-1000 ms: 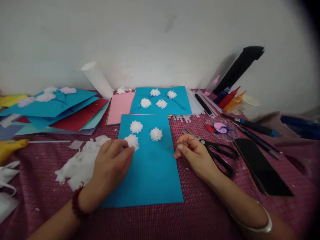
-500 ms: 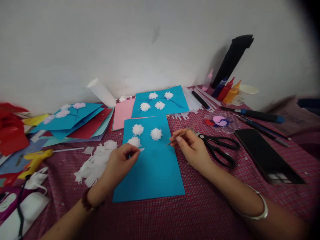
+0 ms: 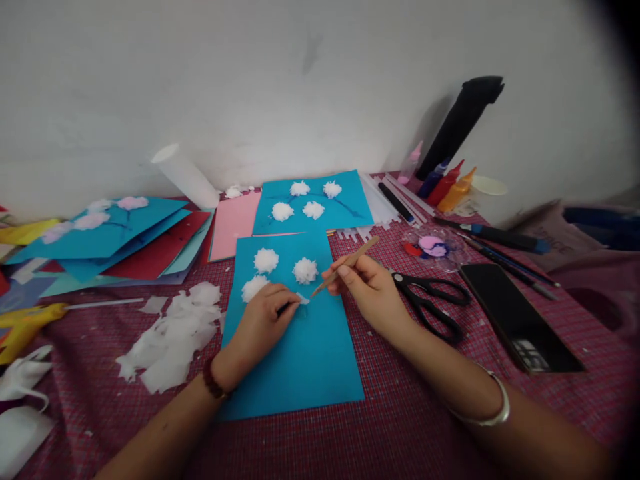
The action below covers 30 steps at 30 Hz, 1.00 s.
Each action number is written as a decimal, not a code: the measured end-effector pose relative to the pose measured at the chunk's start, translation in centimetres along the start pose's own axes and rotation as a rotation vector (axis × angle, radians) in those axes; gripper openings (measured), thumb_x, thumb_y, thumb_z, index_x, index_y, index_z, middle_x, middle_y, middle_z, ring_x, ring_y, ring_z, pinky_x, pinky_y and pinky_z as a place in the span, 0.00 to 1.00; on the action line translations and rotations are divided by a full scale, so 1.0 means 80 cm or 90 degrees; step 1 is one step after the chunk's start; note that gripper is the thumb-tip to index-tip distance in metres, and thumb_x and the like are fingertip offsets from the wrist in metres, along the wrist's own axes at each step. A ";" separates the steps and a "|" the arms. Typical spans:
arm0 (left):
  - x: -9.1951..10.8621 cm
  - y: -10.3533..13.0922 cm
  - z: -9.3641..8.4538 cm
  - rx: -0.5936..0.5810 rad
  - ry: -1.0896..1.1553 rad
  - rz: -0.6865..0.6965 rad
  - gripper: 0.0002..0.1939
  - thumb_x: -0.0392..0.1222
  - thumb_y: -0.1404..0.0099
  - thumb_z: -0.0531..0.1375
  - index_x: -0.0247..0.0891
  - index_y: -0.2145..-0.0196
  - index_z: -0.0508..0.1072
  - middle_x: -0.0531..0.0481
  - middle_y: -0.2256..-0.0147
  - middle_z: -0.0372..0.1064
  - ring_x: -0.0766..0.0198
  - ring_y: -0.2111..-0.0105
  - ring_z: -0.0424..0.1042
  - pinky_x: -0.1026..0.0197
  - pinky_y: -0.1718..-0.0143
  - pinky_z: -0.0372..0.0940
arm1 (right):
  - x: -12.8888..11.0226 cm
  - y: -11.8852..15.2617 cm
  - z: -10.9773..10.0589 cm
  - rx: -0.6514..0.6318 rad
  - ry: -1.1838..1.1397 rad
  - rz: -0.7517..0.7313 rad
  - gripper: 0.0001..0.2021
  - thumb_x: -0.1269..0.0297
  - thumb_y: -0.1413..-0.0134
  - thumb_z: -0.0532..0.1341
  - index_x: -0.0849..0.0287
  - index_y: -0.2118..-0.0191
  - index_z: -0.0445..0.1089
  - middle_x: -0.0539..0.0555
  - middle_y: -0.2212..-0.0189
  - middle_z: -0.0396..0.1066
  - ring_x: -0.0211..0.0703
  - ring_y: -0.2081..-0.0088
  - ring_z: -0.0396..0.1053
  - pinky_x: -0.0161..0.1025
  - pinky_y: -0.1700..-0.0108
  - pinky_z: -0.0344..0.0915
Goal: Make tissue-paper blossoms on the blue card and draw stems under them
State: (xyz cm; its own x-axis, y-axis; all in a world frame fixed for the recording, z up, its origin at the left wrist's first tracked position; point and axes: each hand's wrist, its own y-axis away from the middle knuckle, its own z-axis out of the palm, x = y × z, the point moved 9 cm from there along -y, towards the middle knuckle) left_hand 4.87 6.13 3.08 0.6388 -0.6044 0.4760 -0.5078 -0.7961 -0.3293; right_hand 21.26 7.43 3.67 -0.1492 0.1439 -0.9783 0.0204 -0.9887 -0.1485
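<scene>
Landmark: The blue sheet is lying flat on the checked cloth.
Left hand: Is working over the middle of the blue sheet; thumb and fingers are pinching narrowly on a small white paper piece.
Right hand: Is reaching over the right edge of the blue sheet; thumb and fingers are gripping a wooden stick closely.
Stick tip: Is pointing down over the blue sheet, just beside the white paper piece; contact cannot be told.
White flowers: Three are sitting on the far half of the blue sheet; the left hand is partly covering the nearest.
Tissue pile: Is lying just left of the blue sheet.
Scissors: Are lying right of the blue sheet, partly behind the right hand.
Phone: Is lying farther right of the blue sheet.
Second blue card: Is lying just beyond the blue sheet, bearing four white flowers.
</scene>
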 end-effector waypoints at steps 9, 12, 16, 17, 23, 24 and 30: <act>0.017 0.003 -0.003 0.017 -0.070 0.054 0.06 0.36 0.34 0.55 0.39 0.66 0.73 0.50 0.67 0.73 0.61 0.66 0.69 0.54 0.62 0.65 | 0.015 -0.014 0.034 -0.073 0.036 -0.011 0.08 0.59 0.42 0.56 0.58 0.65 0.67 0.51 0.72 0.71 0.38 0.73 0.68 0.37 0.69 0.66; 0.015 0.001 -0.001 0.010 -0.061 0.043 0.05 0.36 0.34 0.56 0.39 0.65 0.73 0.49 0.67 0.73 0.61 0.66 0.69 0.54 0.62 0.65 | 0.020 -0.016 0.036 -0.085 0.064 -0.011 0.07 0.60 0.41 0.55 0.58 0.65 0.66 0.51 0.72 0.71 0.38 0.73 0.67 0.38 0.69 0.65; 0.013 0.001 -0.001 0.014 -0.056 0.039 0.05 0.36 0.35 0.56 0.39 0.65 0.73 0.50 0.66 0.73 0.61 0.65 0.69 0.53 0.61 0.65 | 0.027 -0.018 0.036 -0.098 0.090 -0.001 0.07 0.62 0.41 0.54 0.58 0.65 0.66 0.52 0.70 0.71 0.37 0.72 0.68 0.37 0.69 0.66; 0.013 0.001 -0.001 0.014 -0.057 0.038 0.05 0.36 0.35 0.56 0.39 0.65 0.73 0.49 0.66 0.73 0.61 0.65 0.69 0.53 0.61 0.65 | 0.030 -0.018 0.036 -0.099 0.092 0.003 0.07 0.62 0.41 0.54 0.58 0.65 0.66 0.52 0.70 0.72 0.37 0.72 0.68 0.37 0.68 0.66; 0.009 0.000 0.000 0.000 -0.058 0.011 0.06 0.37 0.34 0.56 0.40 0.65 0.73 0.49 0.66 0.73 0.60 0.65 0.69 0.53 0.61 0.65 | 0.037 -0.020 0.035 -0.091 0.067 0.023 0.07 0.61 0.41 0.55 0.57 0.65 0.65 0.51 0.72 0.71 0.37 0.74 0.68 0.37 0.70 0.67; 0.007 0.000 0.001 -0.001 -0.056 0.002 0.06 0.37 0.34 0.55 0.40 0.65 0.72 0.49 0.66 0.72 0.60 0.65 0.69 0.53 0.61 0.65 | 0.038 -0.020 0.034 -0.088 0.057 0.030 0.07 0.61 0.41 0.55 0.57 0.66 0.65 0.50 0.73 0.71 0.36 0.75 0.68 0.37 0.70 0.67; -0.002 -0.004 0.004 -0.016 -0.047 -0.053 0.06 0.36 0.36 0.55 0.39 0.69 0.72 0.49 0.68 0.69 0.60 0.65 0.69 0.56 0.63 0.65 | 0.053 -0.023 0.031 -0.058 -0.003 0.092 0.06 0.61 0.43 0.57 0.56 0.67 0.64 0.50 0.73 0.72 0.36 0.76 0.68 0.35 0.73 0.68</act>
State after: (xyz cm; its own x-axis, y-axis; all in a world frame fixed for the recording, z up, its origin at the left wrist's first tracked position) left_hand 5.09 6.44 2.83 0.7194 -0.5377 0.4398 -0.4653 -0.8431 -0.2698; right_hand 18.13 9.74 0.12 -0.1426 0.0007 -0.9898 0.1318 -0.9911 -0.0197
